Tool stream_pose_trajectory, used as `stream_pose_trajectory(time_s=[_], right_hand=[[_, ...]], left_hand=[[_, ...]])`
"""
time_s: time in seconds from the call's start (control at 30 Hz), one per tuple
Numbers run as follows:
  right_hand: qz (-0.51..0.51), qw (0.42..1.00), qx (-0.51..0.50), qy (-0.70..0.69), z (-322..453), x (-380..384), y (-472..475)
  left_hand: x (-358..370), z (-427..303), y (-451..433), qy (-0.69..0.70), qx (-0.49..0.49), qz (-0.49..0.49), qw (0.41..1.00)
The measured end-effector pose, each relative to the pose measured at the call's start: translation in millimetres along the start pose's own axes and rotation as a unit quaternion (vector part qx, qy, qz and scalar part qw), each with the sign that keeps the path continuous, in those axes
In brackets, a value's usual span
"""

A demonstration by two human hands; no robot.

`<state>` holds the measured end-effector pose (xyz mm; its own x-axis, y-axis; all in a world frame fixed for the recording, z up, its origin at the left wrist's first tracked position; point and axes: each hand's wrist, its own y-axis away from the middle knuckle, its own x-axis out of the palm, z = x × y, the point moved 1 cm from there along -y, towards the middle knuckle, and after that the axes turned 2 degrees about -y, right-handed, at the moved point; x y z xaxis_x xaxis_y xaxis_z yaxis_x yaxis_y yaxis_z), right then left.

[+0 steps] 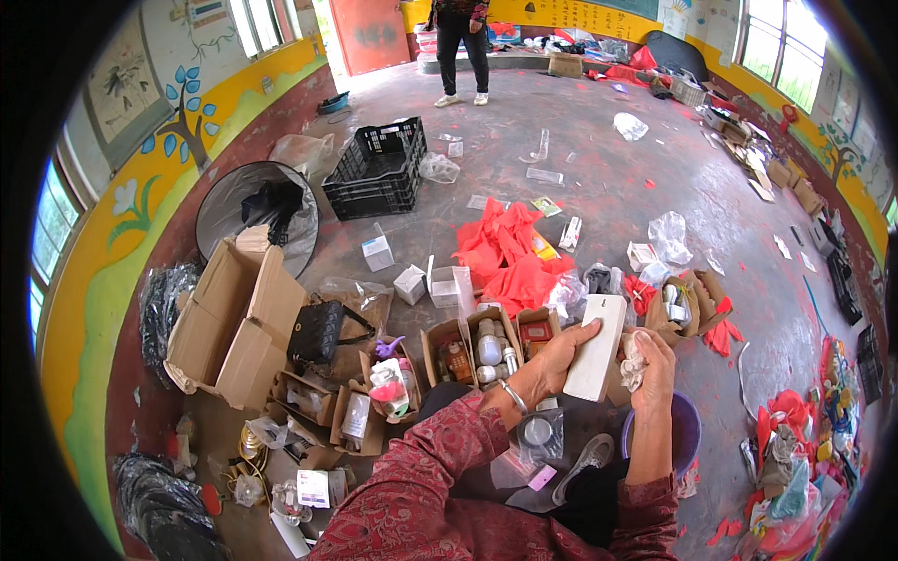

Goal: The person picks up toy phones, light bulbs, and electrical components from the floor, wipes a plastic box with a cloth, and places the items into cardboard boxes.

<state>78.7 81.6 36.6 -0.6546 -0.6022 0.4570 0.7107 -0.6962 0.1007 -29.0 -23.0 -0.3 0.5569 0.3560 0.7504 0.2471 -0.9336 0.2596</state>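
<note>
My left hand [565, 352] grips the left side of a flat white rectangular object [596, 347], thumb on its face; it has a small hole near the top. In my right hand [652, 372] is a crumpled whitish cloth [633, 361], bunched beside the object's right edge. Below my right hand stands a purple basin [684, 435]. Just left of my hands, a cardboard box holds light bulbs [490, 347], and another holds a brown object [457, 361] that looks like a telephone. Red cloth [508, 259] lies on the floor beyond them.
At the left are a large open cardboard box [231, 322], a black handbag [319, 336] and a black plastic crate [375, 168]. A small carton [675, 305] stands right of my hands. Mixed plastic items [800, 449] are heaped at the lower right. A person [461, 49] stands farther back.
</note>
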Motion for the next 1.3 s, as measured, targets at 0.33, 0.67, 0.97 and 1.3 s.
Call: stream_pose_trajectory(time_s=[0.33, 0.67, 0.97, 1.3], right_hand=[[0.000, 0.999, 0.029, -0.027, 1.9, -1.4, -0.2], [0.014, 0.999, 0.037, -0.025, 0.6, -1.4, -0.6], [0.014, 0.998, 0.048, -0.027, 1.5, -2.2, 0.1], [0.024, 0.998, 0.054, -0.015, 1.3, -2.9, -1.3]], left_hand=[[8.3, -3.3, 9.0, 0.011, 0.044, 0.046, 0.998], [6.2, 0.2, 6.6, 0.030, 0.044, 0.044, 0.998], [5.8, -0.1, 6.1, 0.031, 0.043, 0.072, 0.996], [4.0, 2.6, 5.4, 0.044, 0.046, 0.066, 0.996]])
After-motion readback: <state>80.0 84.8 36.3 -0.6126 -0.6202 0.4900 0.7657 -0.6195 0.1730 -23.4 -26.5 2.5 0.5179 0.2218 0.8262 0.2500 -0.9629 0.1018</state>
